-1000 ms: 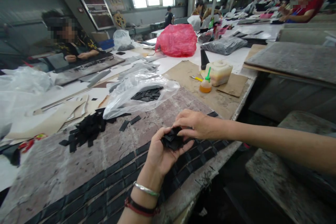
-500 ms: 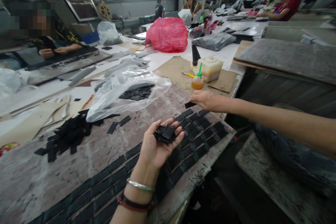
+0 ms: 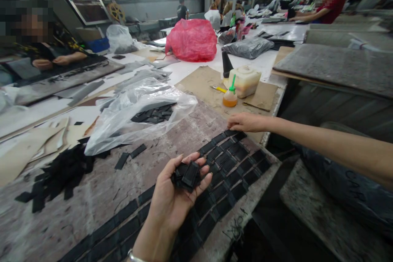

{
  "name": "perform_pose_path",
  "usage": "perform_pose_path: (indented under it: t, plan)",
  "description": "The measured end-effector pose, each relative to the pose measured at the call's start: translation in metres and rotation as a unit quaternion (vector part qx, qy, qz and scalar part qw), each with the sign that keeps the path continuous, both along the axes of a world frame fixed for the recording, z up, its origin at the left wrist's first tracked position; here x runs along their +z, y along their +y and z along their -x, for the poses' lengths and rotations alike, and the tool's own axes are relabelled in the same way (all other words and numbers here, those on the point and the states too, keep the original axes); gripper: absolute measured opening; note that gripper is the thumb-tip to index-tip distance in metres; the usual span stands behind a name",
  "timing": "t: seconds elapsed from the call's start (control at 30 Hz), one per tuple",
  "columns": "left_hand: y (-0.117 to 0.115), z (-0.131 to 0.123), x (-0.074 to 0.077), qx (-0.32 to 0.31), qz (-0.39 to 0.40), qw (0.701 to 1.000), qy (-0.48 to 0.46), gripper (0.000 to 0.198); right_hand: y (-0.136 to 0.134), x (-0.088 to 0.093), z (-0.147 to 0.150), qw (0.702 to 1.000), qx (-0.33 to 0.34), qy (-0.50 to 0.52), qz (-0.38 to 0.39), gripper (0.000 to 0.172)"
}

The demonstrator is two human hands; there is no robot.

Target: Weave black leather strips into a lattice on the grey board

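Note:
Palm up, my left hand (image 3: 172,202) cradles a small stack of black rectangular pieces (image 3: 189,175), its fingers curled up around them. My right hand (image 3: 245,122) is at the far end of the rows, its fingers pinched together over a flat black piece (image 3: 231,132) at the end of the top row; the fingertips partly cover it. Overlapping rows of similar black pieces (image 3: 225,161) run diagonally across the stained board (image 3: 101,188), passing beneath my left hand. Two loose black pieces (image 3: 130,156) lie left of the rows.
A heap of black strips (image 3: 59,172) lies left, beside an open clear plastic bag (image 3: 181,108) of black pieces. Beyond my right hand stand an orange-liquid bottle (image 3: 230,97), a yellow-handled tool (image 3: 220,89) and a whitish container (image 3: 245,80). A co-worker (image 3: 58,45) sits across the table.
My right hand has lowered the black piece onto the end of the top row. My left hand, still cradling its stack, sits slightly lower and further left in view.

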State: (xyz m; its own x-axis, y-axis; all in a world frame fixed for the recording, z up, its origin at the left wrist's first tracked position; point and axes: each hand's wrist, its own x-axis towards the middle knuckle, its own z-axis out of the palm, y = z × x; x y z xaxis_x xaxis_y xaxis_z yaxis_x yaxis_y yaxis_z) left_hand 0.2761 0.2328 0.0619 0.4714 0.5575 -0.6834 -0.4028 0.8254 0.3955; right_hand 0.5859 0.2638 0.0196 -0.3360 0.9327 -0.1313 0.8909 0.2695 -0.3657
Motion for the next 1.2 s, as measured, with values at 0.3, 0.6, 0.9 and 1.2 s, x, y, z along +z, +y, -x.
perform_pose_path:
  t: [0.3, 0.6, 0.9, 1.2]
  plan:
    - [-0.001, 0.01, 0.014, 0.025, 0.0, 1.0, 0.01, 0.026, -0.005, -0.01, 0.002, 0.998, 0.006, -0.037, -0.057, 0.015]
    - [-0.016, 0.05, 0.015, 0.102, 0.002, 0.993, 0.057, 0.025, -0.013, -0.008, 0.038, 0.99, 0.085, -0.013, -0.109, 0.018]
    - [-0.034, 0.091, 0.028, 0.186, 0.001, 0.976, 0.117, 0.024, -0.011, -0.007, 0.05, 0.988, 0.092, -0.039, -0.121, 0.018]
    - [-0.047, 0.149, 0.018, 0.255, 0.006, 0.955, 0.153, 0.027, -0.008, -0.005, 0.09, 0.985, 0.133, -0.009, -0.114, 0.017]
